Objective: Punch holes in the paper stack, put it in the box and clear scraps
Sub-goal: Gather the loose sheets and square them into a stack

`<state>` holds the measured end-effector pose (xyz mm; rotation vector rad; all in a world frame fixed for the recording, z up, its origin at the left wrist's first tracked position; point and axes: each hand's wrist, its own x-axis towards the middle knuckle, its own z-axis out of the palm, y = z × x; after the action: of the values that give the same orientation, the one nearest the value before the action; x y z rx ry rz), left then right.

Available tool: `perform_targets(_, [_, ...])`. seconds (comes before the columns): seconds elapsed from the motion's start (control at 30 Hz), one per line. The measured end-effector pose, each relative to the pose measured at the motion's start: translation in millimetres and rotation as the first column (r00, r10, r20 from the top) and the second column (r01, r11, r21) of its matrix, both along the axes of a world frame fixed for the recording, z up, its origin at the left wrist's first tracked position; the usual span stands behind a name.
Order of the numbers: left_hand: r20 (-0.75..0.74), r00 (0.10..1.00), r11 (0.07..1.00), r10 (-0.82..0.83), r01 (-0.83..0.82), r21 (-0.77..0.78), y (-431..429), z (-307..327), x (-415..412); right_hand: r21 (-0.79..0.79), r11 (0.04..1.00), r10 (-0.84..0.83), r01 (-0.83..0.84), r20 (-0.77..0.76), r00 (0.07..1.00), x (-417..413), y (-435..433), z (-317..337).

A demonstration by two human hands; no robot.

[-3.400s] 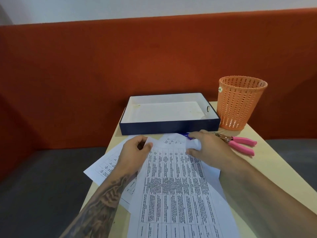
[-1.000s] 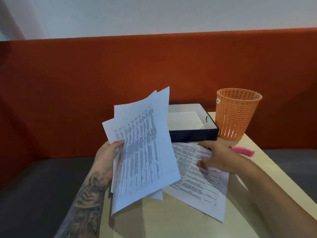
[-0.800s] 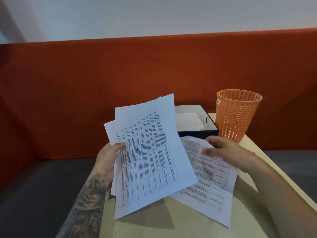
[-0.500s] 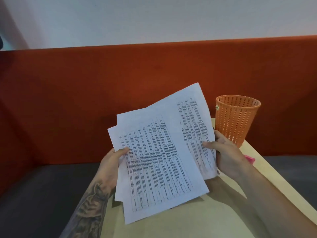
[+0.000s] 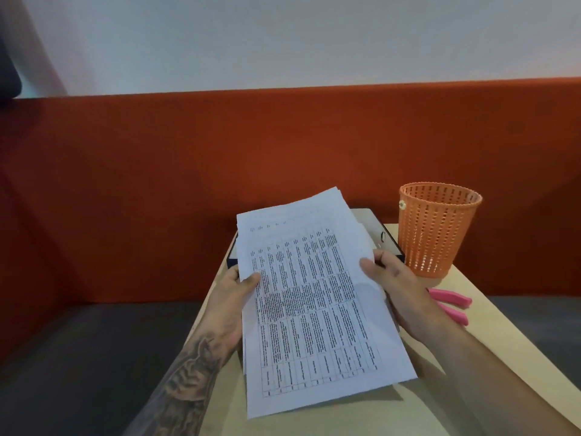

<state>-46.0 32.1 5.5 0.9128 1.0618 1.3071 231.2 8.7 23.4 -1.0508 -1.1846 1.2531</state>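
Paper stack [image 5: 314, 303] in grip of left hand [image 5: 231, 305] and right hand [image 5: 401, 294], box [image 5: 382, 237] behind, basket [image 5: 437, 234] and punch [image 5: 452, 300] alongside.

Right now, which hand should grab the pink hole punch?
Probably the right hand: the pink punch lies just beside its wrist. The left hand grips the paper stack on the opposite side and could steady it.

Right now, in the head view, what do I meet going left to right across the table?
left hand → paper stack → right hand → orange basket. The box behind the papers and the pink punch in front of the basket overlap these, so they are left out.
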Motion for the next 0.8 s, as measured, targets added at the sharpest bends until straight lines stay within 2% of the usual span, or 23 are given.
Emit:
perform_targets(0.1, [-0.070,0.996,0.993,0.051,-0.043,0.109,-3.2,16.3,6.2,0.107,0.992,-0.084,0.071,0.126,0.988,0.4,-1.1,13.6])
perform_targets(0.27, [-0.128,0.982,0.938,0.141,-0.091,0.336,-1.3,69.7,11.7,0.300,0.936,-0.231,0.185,0.126,0.965,1.3,-1.3,50.4])
perform_targets(0.37, [-0.135,0.976,0.901,0.172,-0.101,0.422,-0.3,99.0,13.2,0.360,0.906,-0.277,0.222,0.109,0.955,0.1,-2.8,64.7])
perform_targets(0.5, [-0.149,0.973,0.889,0.177,-0.093,0.447,-7.2,110.1,14.0,0.383,0.896,-0.294,0.225,0.134,0.946,-2.0,-12.3,63.8])
perform_targets(0.67, [-0.228,0.957,0.911,0.178,-0.072,0.406,-18.3,97.1,17.0,0.333,0.918,-0.269,0.217,0.120,0.956,-13.2,-20.5,47.1])
perform_targets(0.8, [-0.252,0.953,0.918,0.169,-0.059,0.392,-21.0,99.3,18.4,0.355,0.912,-0.272,0.206,0.145,0.951,-24.5,-25.8,53.0])
